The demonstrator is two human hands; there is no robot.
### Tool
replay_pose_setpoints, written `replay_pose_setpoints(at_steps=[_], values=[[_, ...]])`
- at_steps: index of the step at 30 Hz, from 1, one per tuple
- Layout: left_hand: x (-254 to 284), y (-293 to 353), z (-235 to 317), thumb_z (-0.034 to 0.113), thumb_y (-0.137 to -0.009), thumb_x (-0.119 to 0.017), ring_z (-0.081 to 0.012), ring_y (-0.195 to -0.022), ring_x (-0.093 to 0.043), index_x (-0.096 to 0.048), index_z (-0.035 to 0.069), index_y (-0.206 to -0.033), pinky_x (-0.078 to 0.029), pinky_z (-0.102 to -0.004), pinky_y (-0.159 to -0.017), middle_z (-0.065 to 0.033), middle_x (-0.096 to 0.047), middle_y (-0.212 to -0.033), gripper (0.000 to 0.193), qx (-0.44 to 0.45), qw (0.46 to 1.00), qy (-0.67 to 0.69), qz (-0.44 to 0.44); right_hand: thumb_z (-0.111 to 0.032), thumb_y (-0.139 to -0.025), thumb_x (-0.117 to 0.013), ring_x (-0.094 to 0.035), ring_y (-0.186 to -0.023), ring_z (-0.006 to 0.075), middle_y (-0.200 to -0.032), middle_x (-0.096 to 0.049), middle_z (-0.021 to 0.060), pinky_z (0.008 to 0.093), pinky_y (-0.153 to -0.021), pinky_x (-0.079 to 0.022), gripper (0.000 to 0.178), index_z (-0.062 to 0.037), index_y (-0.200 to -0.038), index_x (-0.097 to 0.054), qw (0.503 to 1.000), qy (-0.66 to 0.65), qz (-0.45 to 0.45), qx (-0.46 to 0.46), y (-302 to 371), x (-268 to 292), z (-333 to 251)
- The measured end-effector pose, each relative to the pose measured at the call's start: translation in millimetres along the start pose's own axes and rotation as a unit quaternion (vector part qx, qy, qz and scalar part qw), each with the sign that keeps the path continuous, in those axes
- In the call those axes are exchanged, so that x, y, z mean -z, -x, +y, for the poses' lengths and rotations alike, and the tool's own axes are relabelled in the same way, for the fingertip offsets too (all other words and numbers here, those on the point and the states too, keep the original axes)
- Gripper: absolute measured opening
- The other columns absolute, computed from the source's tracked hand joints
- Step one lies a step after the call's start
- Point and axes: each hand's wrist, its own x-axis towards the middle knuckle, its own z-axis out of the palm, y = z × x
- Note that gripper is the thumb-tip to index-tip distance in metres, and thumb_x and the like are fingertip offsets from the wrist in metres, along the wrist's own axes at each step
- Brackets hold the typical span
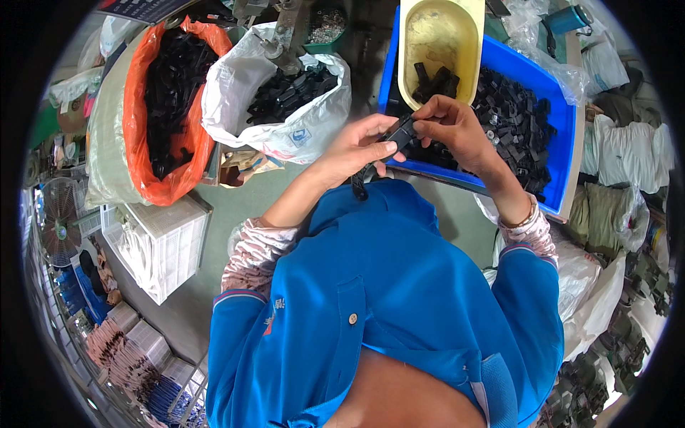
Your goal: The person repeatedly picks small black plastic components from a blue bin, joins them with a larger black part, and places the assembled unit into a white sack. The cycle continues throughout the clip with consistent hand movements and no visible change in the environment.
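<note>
In front of my chest my left hand [360,148] is closed round a small black plastic part [402,135], with the thumb lying along it. My right hand [457,132] pinches at the far end of the same part, its thumb and forefinger pressed together. A narrow black piece [359,185] with a rounded end hangs below my left hand; whether it belongs to the held part, I cannot tell. Just beyond my hands, a yellow tub [439,36] holds a few black pieces [434,82]. It rests over a blue bin [567,153] filled with loose black parts [510,121].
To the left stand a white sack [235,89] and an orange-lined sack [135,135], both with black parts inside. A metal fixture [285,36] rises behind the white sack. A white plastic crate [160,242] sits lower left. Wrapped bundles [621,153] line the right.
</note>
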Motion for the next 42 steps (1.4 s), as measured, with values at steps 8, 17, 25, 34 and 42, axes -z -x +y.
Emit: replay_pose_setpoints(at_steps=[8, 17, 25, 34, 42], values=[[-4.6, 2.2, -6.7, 0.008, -0.091, -0.068, -0.0118, -0.074, -0.066, -0.051, 0.004, -0.096, -0.052, -0.0230, -0.059, -0.0042, -0.062, -0.086, 0.019, -0.039, 0.988, -0.125, 0.076, -0.006, -0.090, -0.062, -0.061, -0.076, 0.0119, -0.088, -0.066, 0.0066, 0.0248, -0.071, -0.050, 0.020, 0.0046, -0.106, -0.064, 0.985, -0.100, 0.113, 0.080, 28.4, -32.0, 33.2], [18.3, 10.0, -12.0, 0.008, -0.091, -0.068, -0.0052, -0.061, -0.055, -0.051, 0.006, -0.085, -0.042, -0.0205, -0.055, 0.0005, -0.057, -0.071, 0.018, -0.142, 0.956, -0.182, 0.182, -0.017, -0.081, -0.073, -0.068, -0.082, 0.0351, -0.088, -0.068, 0.0209, 0.0377, -0.071, -0.053, 0.027, 0.0022, -0.095, -0.061, 0.770, 0.570, 0.266, 0.106, -100.3, 43.1, 16.0], [58.9, 36.5, 3.6, 0.009, -0.088, -0.072, -0.0066, -0.077, -0.061, -0.051, 0.005, -0.082, -0.049, -0.0224, -0.067, -0.0070, -0.065, -0.099, 0.022, -0.165, 0.950, -0.104, 0.244, -0.010, -0.087, -0.063, -0.065, -0.073, 0.0159, -0.083, -0.065, 0.0077, 0.0268, -0.066, -0.051, 0.034, 0.0042, -0.117, -0.061, 0.971, 0.168, 0.168, 0.019, -80.3, 48.0, -17.9], [105.0, 32.8, 37.1, 0.005, -0.087, -0.071, -0.0126, -0.108, -0.056, -0.051, 0.003, -0.086, -0.046, -0.0273, -0.088, -0.0154, -0.064, -0.124, 0.021, -0.235, 0.923, -0.249, 0.176, 0.000, -0.085, -0.071, -0.064, -0.085, 0.0144, -0.100, -0.063, 0.0061, 0.0274, -0.078, -0.053, 0.030, -0.0031, -0.110, -0.056, 0.991, -0.092, 0.004, 0.094, -92.2, -45.7, -26.1], [142.1, 46.0, 62.2, 0.007, -0.085, -0.073, -0.0161, -0.107, -0.060, -0.050, 0.004, -0.084, -0.047, -0.0304, -0.090, -0.0169, -0.064, -0.125, 0.023, -0.236, 0.912, -0.298, 0.153, 0.006, -0.083, -0.071, -0.064, -0.089, 0.0121, -0.099, -0.062, 0.0054, 0.0252, -0.080, -0.052, 0.025, 0.0022, -0.106, -0.062, 0.990, 0.048, -0.009, 0.134, -125.2, -82.3, -34.0]])
